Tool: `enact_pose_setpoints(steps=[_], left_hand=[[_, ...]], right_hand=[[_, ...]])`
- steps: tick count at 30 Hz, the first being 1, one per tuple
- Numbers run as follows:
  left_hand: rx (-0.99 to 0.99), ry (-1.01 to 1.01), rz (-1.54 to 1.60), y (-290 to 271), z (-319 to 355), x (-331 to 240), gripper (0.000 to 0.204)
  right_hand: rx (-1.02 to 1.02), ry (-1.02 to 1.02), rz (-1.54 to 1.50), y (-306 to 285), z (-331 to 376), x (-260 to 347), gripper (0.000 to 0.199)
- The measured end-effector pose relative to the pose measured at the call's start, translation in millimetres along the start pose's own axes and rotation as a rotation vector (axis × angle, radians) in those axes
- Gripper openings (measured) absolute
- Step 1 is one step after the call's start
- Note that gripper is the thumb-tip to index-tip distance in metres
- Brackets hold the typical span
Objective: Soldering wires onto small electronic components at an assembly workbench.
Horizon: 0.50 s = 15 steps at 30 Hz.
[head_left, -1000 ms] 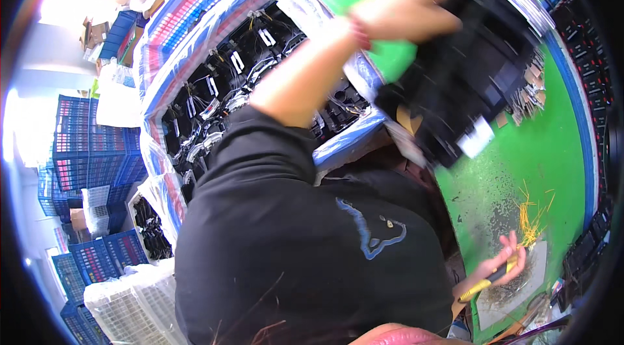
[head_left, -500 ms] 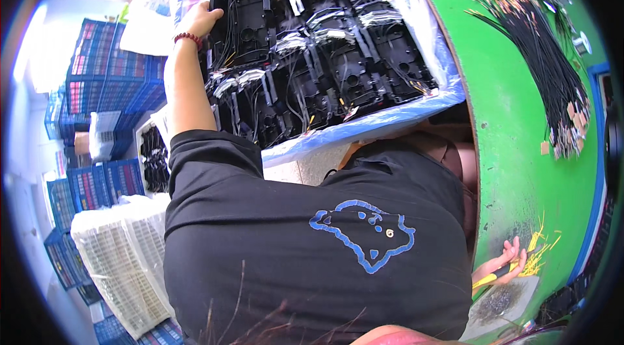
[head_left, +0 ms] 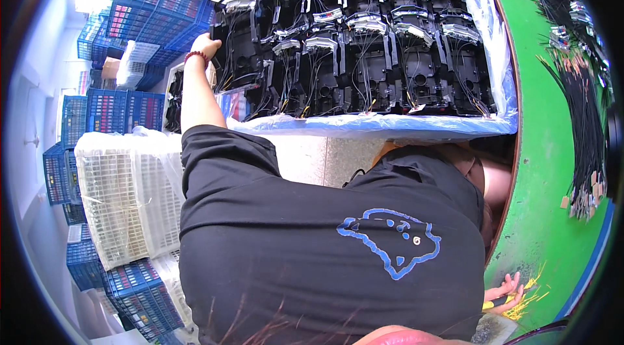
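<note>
My left hand grips the left edge of a black plastic housing with thin wires and a silvery strip at its top. This housing is tilted up at the left end of a crate lined with clear plastic film. Beside it in the crate lie rows of similar black housings with wires and white strips. Far to the lower right, my right hand is curled around a yellow-and-black handled tool, mostly hidden by the fingers. Thin yellow strips lie by the fingertips on the green tabletop.
Bundles of black cables lie along the right of the green table. Stacked blue crates stand at the far left, with a film-wrapped white crate nearer. My torso in a black shirt fills the lower middle.
The view has shifted left, revealing more of the crate. My left hand has carried the housing leftward past the rows of others. My right hand stays by the yellow strips.
</note>
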<state>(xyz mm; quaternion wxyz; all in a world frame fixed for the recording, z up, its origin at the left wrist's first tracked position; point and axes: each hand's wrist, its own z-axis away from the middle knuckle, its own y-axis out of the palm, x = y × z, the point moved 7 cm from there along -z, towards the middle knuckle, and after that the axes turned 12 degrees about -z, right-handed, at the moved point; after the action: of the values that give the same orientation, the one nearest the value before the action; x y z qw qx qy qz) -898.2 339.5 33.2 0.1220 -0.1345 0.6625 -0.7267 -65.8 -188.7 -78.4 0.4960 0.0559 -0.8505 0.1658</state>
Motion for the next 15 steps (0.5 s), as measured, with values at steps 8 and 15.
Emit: enact_pose_setpoints(steps=[8,15], left_hand=[[0.113,-0.083,-0.371,160,53,-2,0.046],[0.085,-0.320,-0.347,186,50,-28,0.033]], right_hand=[[-0.021,0.003,0.013,13,-1,16,0.028],[-0.028,0.064,0.117,0,9,23,0.028]])
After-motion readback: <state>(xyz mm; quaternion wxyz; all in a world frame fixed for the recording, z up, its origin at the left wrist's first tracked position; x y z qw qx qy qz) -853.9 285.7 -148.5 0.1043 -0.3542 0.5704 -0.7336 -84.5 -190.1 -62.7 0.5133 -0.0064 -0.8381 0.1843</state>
